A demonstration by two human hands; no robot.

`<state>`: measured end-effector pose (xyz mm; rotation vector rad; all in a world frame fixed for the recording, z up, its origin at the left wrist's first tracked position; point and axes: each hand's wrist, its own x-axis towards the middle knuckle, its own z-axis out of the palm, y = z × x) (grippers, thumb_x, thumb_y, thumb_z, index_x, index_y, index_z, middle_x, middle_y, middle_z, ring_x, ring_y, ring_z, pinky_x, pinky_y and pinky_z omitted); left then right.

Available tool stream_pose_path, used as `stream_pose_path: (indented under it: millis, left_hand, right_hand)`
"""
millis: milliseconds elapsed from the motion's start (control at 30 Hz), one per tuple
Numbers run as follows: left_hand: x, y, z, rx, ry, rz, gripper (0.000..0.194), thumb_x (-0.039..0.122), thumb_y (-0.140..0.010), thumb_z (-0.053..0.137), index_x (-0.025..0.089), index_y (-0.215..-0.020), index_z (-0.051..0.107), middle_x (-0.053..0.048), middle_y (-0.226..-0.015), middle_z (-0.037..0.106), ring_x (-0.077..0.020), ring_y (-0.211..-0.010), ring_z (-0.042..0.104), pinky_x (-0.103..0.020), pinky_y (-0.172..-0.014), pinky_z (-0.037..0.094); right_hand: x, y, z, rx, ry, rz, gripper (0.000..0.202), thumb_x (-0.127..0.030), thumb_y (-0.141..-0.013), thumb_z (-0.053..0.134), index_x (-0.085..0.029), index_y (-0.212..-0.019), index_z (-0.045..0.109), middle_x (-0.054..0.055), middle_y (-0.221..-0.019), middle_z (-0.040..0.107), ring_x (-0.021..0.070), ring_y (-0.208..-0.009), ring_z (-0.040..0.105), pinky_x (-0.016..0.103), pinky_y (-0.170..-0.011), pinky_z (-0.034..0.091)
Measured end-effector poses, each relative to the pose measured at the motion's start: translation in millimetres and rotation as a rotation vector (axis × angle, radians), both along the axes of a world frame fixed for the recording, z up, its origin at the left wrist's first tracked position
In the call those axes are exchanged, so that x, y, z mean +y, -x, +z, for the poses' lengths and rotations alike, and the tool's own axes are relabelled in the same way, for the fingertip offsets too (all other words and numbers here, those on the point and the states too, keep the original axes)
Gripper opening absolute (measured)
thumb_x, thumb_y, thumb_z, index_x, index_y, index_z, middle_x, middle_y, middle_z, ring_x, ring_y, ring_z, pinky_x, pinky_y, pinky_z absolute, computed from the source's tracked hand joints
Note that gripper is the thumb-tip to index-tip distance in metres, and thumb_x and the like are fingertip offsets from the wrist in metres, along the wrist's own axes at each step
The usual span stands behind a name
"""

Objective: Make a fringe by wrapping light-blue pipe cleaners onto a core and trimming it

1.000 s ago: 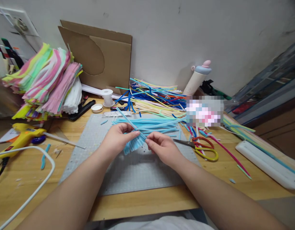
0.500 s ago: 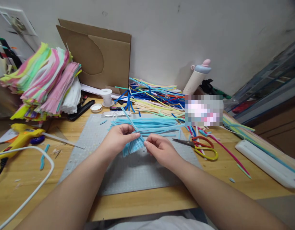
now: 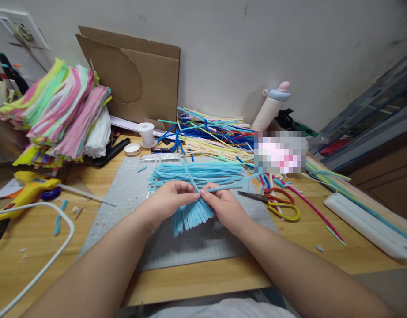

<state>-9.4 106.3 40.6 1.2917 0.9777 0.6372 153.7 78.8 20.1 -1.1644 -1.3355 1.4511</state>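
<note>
A fan-shaped piece of light blue pipe cleaners (image 3: pixel 191 215) hangs between my hands above the grey cutting mat (image 3: pixel 163 254). My left hand (image 3: pixel 172 198) is closed on its upper edge, with one blue stem slanting up past the fingers. With thumb and forefinger pinched, my right hand (image 3: pixel 220 201) grips the same piece close to the left fingertips. Another blue stem runs from there to the upper right. Just behind the hands lies a bundle of loose light blue pipe cleaners (image 3: pixel 203 171). The exact join under the fingertips is hidden.
Scissors (image 3: pixel 273 203) lie right of the hands. A yellow glue gun (image 3: pixel 28 190) with its white cable is at left, below stacked pastel bundles (image 3: pixel 58 106). Mixed pipe cleaners (image 3: pixel 216 137), a white spool (image 3: pixel 146 132) and a bottle (image 3: pixel 271 106) stand behind; a white case (image 3: pixel 365 225) is far right.
My hands have come together, the left moving right and slightly down. The blue fan now spreads wider and lower, and a stem now extends to the upper right from the right fingers.
</note>
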Motion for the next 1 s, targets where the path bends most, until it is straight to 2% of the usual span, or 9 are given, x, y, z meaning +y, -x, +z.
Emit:
stream_pose_path:
  millis: [100, 267, 400, 500, 600, 700, 833, 1000]
  left_hand:
    - [1.2, 0.8, -0.2, -0.048, 0.014, 0.065, 0.025, 0.038, -0.065, 0.071, 0.015, -0.07, 0.063, 0.0, -0.068, 0.062, -0.013, -0.064, 0.054, -0.026, -0.065, 0.04]
    - [1.8, -1.0, -2.0, -0.1, -0.031, 0.158, 0.023, 0.032, -0.064, 0.073, 0.015, -0.074, 0.062, 0.0, -0.073, 0.063, -0.0137, -0.07, 0.056, -0.026, -0.069, 0.04]
    - [-0.4, -3.8, -1.9, -0.159, 0.059, 0.198, 0.023, 0.03, -0.063, 0.074, 0.015, -0.077, 0.062, 0.0, -0.074, 0.063, -0.0136, -0.071, 0.057, -0.026, -0.069, 0.041]
    - [-1.3, -4.8, -1.4, -0.239, 0.14, 0.201, 0.026, 0.028, -0.061, 0.075, 0.016, -0.08, 0.062, 0.0, -0.076, 0.064, -0.0134, -0.069, 0.057, -0.027, -0.068, 0.042]
    - [-0.7, -4.7, -1.5, -0.283, 0.093, 0.188, 0.029, 0.023, -0.059, 0.077, 0.016, -0.083, 0.063, -0.001, -0.08, 0.065, -0.0148, -0.077, 0.058, -0.027, -0.074, 0.042]
    - [0.4, -3.9, -1.9, -0.241, 0.027, 0.193, 0.028, 0.022, -0.058, 0.078, 0.015, -0.081, 0.064, -0.002, -0.081, 0.066, -0.0156, -0.081, 0.059, -0.028, -0.078, 0.042]
    - [1.1, -3.1, -2.2, -0.182, 0.029, 0.178, 0.025, 0.025, -0.06, 0.077, 0.014, -0.08, 0.065, -0.002, -0.079, 0.067, -0.0149, -0.076, 0.06, -0.028, -0.075, 0.043]
    - [0.2, -3.6, -2.4, -0.18, 0.04, 0.188, 0.027, 0.026, -0.06, 0.077, 0.015, -0.082, 0.065, 0.0, -0.074, 0.066, -0.0128, -0.07, 0.058, -0.026, -0.07, 0.043]
  right_hand:
    - [0.4, 2.0, 0.2, 0.056, 0.098, 0.015, 0.031, -0.048, -0.076, 0.057, -0.017, -0.076, 0.055, -0.004, -0.056, 0.05, 0.0083, -0.044, 0.045, 0.021, -0.04, 0.035]
    - [-0.5, 2.4, -3.4, -0.001, 0.011, 0.007, 0.026, -0.042, -0.077, 0.058, -0.018, -0.083, 0.055, -0.005, -0.06, 0.049, 0.0066, -0.043, 0.046, 0.019, -0.039, 0.035]
    - [0.4, 1.3, -7.4, -0.033, -0.024, -0.007, 0.025, -0.042, -0.081, 0.055, -0.017, -0.081, 0.055, -0.005, -0.058, 0.048, 0.0067, -0.042, 0.044, 0.02, -0.039, 0.035]
    - [1.4, 0.3, -6.5, 0.009, -0.023, -0.035, 0.025, -0.043, -0.08, 0.055, -0.018, -0.081, 0.054, -0.006, -0.057, 0.047, 0.0078, -0.044, 0.044, 0.02, -0.04, 0.036]
    - [2.1, -1.0, -3.0, 0.017, -0.019, -0.07, 0.025, -0.044, -0.079, 0.055, -0.019, -0.08, 0.053, -0.005, -0.059, 0.045, 0.009, -0.048, 0.043, 0.02, -0.041, 0.037]
    - [3.1, -2.7, -0.7, -0.049, -0.071, -0.087, 0.024, -0.042, -0.08, 0.055, -0.018, -0.077, 0.055, -0.005, -0.06, 0.044, 0.0087, -0.049, 0.04, 0.021, -0.043, 0.035]
    - [4.3, -4.2, 0.0, -0.11, -0.155, -0.074, 0.022, -0.039, -0.079, 0.055, -0.017, -0.074, 0.058, -0.003, -0.063, 0.047, 0.0085, -0.051, 0.038, 0.023, -0.048, 0.033]
    - [4.0, -3.8, 1.3, -0.115, -0.125, -0.055, 0.024, -0.04, -0.079, 0.055, -0.017, -0.072, 0.059, -0.003, -0.061, 0.047, 0.0097, -0.052, 0.039, 0.023, -0.049, 0.032]
